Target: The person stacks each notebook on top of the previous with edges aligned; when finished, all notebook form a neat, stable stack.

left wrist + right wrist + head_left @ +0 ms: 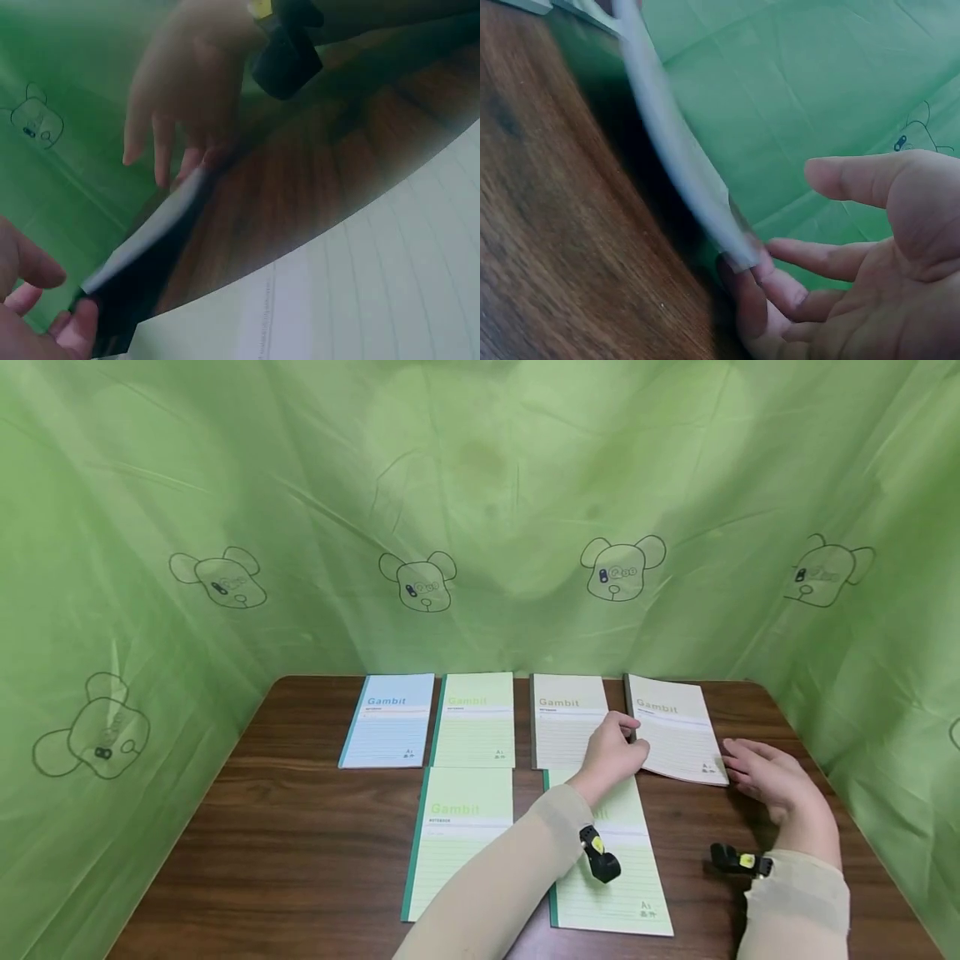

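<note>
A notebook with a whitish cover and grey spine (673, 727) lies at the right end of the back row, its near edge bowed up. At its spine side is my left hand (611, 756); in the left wrist view the fingertips (81, 324) touch the edge while the thumb stands apart. My right hand (772, 777) is at the opposite edge. In the right wrist view its fingers (784, 292) touch that raised edge from the side and below, thumb clear of the cover. A dark shadow shows under the notebook.
To the left in the back row lie a blue notebook (390, 727), a green notebook (474, 727) and another whitish notebook (562, 735). Two green notebooks (457, 860) lie in front, one partly under my left forearm. Green cloth (487, 635) encloses the brown table (300, 827).
</note>
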The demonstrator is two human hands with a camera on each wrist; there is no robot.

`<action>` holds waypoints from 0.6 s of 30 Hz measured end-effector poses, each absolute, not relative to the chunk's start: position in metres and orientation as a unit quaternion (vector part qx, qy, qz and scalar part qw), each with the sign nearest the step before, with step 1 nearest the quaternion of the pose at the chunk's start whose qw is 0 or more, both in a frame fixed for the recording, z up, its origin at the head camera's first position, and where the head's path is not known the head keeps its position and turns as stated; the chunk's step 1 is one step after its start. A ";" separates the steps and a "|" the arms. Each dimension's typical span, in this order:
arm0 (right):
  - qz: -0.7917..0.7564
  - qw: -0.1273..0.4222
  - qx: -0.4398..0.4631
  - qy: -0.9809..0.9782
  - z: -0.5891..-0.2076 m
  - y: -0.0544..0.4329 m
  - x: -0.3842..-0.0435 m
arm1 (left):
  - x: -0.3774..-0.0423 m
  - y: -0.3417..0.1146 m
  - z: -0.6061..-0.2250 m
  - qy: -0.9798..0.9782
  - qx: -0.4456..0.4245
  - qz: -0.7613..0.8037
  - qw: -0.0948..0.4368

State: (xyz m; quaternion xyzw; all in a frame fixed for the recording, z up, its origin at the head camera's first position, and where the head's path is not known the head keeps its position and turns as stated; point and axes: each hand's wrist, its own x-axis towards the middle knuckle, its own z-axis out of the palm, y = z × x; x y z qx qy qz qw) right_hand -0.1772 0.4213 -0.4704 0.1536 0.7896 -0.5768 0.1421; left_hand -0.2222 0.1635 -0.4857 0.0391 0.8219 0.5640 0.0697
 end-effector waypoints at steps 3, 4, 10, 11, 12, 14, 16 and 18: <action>-0.615 0.141 0.152 0.761 -0.475 0.428 -0.175 | -0.226 0.165 -0.487 0.814 0.034 0.578 0.055; -0.625 0.139 0.148 0.753 -0.478 0.429 -0.175 | -0.227 0.165 -0.486 0.811 0.030 0.582 0.054; -0.672 0.131 0.125 0.718 -0.490 0.432 -0.172 | -0.226 0.167 -0.482 0.761 0.004 0.641 0.095; -0.679 0.132 0.123 0.712 -0.491 0.432 -0.171 | -0.225 0.167 -0.482 0.751 0.003 0.652 0.103; -0.682 0.135 0.121 0.709 -0.493 0.432 -0.171 | -0.225 0.168 -0.483 0.743 0.003 0.660 0.110; -0.688 0.142 0.121 0.702 -0.494 0.432 -0.171 | -0.224 0.168 -0.484 0.735 0.005 0.668 0.118; -0.677 0.144 0.119 0.712 -0.494 0.432 -0.171 | -0.223 0.167 -0.485 0.737 0.008 0.666 0.117; -0.662 0.141 0.121 0.726 -0.493 0.432 -0.170 | -0.223 0.166 -0.486 0.742 0.010 0.661 0.114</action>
